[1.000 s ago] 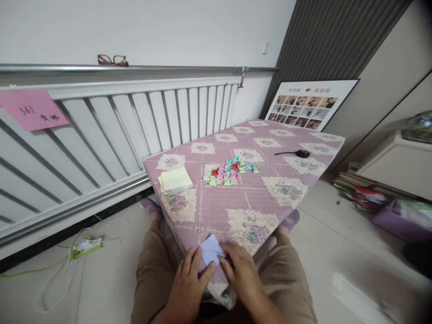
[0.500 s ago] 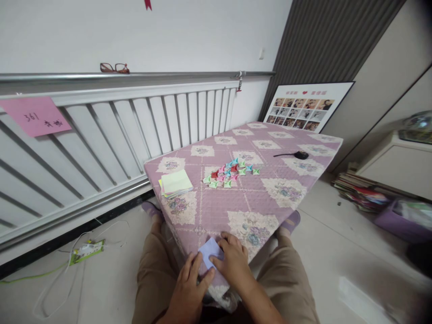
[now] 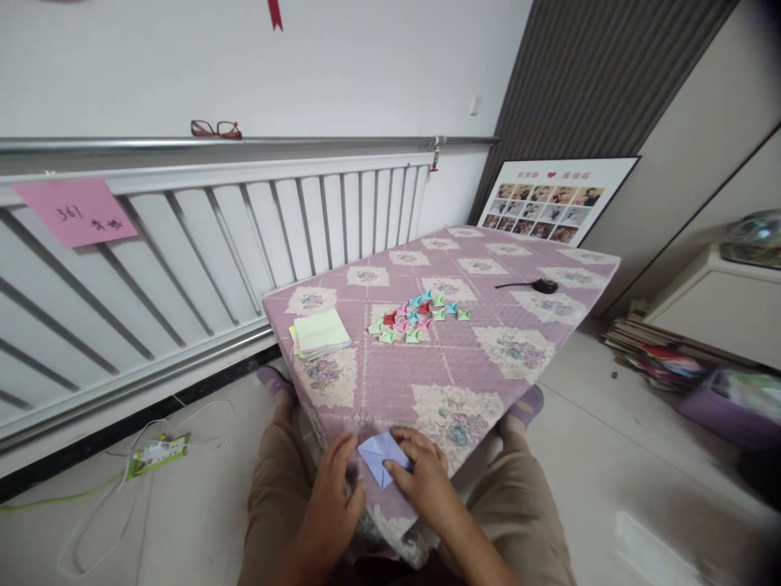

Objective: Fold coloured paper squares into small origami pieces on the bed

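Note:
A folded lilac square of paper [image 3: 378, 452] lies at the near corner of the table, its creases meeting at the middle. My right hand [image 3: 422, 472] grips its right side, thumb on top and fingers curled around the far edge. Just left of the paper is my left hand [image 3: 338, 488], apart from it, with thumb and fingers spread and nothing between them. Farther up the cloth sits a cluster of small folded paper pieces [image 3: 424, 309] in green, pink, red and blue. A stack of square paper sheets [image 3: 321, 332], pale green on top, rests to their left.
A flowered purple tablecloth [image 3: 390, 378] covers the table. A black spoon-like utensil [image 3: 543, 286] lies on its far right. Behind stand a white radiator [image 3: 293, 220] and a photo board [image 3: 549, 199]. A power strip [image 3: 159, 454] with cables is on the floor at left.
My left hand has come off the paper and moved left. My right hand still holds the paper, which now shows more of its folded face. The view has tilted slightly.

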`<state>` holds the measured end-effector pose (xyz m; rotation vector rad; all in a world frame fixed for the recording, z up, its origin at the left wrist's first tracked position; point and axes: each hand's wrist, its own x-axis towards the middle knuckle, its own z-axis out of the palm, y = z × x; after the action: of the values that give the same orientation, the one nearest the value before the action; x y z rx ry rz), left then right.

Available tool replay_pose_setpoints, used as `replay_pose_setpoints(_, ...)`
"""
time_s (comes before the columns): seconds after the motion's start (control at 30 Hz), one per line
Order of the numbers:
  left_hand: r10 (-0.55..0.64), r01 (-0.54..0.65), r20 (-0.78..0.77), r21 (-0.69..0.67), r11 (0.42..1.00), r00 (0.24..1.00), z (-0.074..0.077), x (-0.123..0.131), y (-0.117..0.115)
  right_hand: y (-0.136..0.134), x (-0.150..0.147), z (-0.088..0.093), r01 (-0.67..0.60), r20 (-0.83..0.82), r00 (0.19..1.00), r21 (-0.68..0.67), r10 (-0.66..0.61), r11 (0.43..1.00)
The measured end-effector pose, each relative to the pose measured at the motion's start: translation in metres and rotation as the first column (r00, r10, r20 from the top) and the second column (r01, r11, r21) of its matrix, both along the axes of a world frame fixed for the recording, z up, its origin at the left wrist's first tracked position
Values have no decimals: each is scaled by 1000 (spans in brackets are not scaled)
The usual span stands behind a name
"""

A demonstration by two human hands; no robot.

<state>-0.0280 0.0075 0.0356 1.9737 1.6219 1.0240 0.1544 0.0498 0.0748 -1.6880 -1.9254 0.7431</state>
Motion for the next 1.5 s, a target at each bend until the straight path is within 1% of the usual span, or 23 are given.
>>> replay_pose_setpoints(0.03,8,-7,37,-42,999,999,7,2,9,1,1,0,-27,-29,999,21,28,999)
replay_pose_setpoints(0.1,-47,59,91,-135,989,995,22,5,29,2,4,1,-90,-61,993,106,97,990)
replay_pose_setpoints(0.13,-70,88,116,-158,984,991,29,7,37,3,6,2,-118,-54,990,158,128,980)
replay_pose_setpoints(0.2,-141,154,89,-153,976,986,40,11,51,6,9,4,-148,2,988,261,153,954)
replay_pose_setpoints(0.23,-160,167,61,-131,977,985,44,12,56,8,10,5,-158,40,987,311,153,937)
replay_pose_setpoints(0.27,-179,181,23,-94,979,984,46,13,60,9,11,6,-168,76,986,358,150,918)
replay_pose_setpoints(0.33,-206,206,-68,0,979,976,44,14,63,12,13,5,-190,135,980,440,145,878)
replay_pose_setpoints(0.4,-214,231,-178,80,970,961,37,15,62,14,14,1,-220,180,972,498,149,839)
replay_pose_setpoints(0.47,-199,240,-292,111,964,935,28,15,58,14,14,-7,-248,215,964,524,155,815)
replay_pose_setpoints(0.57,-193,255,-434,88,963,880,16,15,48,9,14,-23,-269,225,959,521,174,810)
replay_pose_setpoints(0.63,-210,264,-477,47,964,853,11,14,41,4,16,-30,-269,200,960,490,194,829)
replay_pose_setpoints(0.7,-238,271,-480,-1,963,845,11,13,35,0,18,-33,-277,177,959,431,221,859)
replay_pose_setpoints(0.77,-259,273,-466,-40,961,846,12,12,32,-3,21,-33,-288,167,956,366,242,885)
replay_pose_setpoints(0.83,-263,261,-436,-67,963,861,15,11,29,-5,25,-32,-288,159,956,334,248,897)
replay_pose_setpoints(0.97,-193,168,-332,-102,980,924,19,12,29,-5,29,-31,-257,145,965,353,219,900)
replay_pose_setpoints(1.07,-143,99,-310,-155,983,940,23,15,33,-4,31,-31,-216,139,975,383,175,898)
replay_pose_setpoints(1.17,-120,49,-351,-204,978,929,28,18,39,-2,29,-31,-168,146,982,398,118,902)
replay_pose_setpoints(1.27,-110,14,-417,-226,974,902,35,22,46,0,25,-29,-122,153,986,389,66,913)
replay_pose_setpoints(1.4,-124,-3,-492,-250,968,862,40,26,52,2,21,-25,-74,145,989,364,22,928)
replay_pose_setpoints(1.5,-129,-9,-518,-254,967,845,40,27,54,2,20,-24,-48,144,990,361,-5,931)
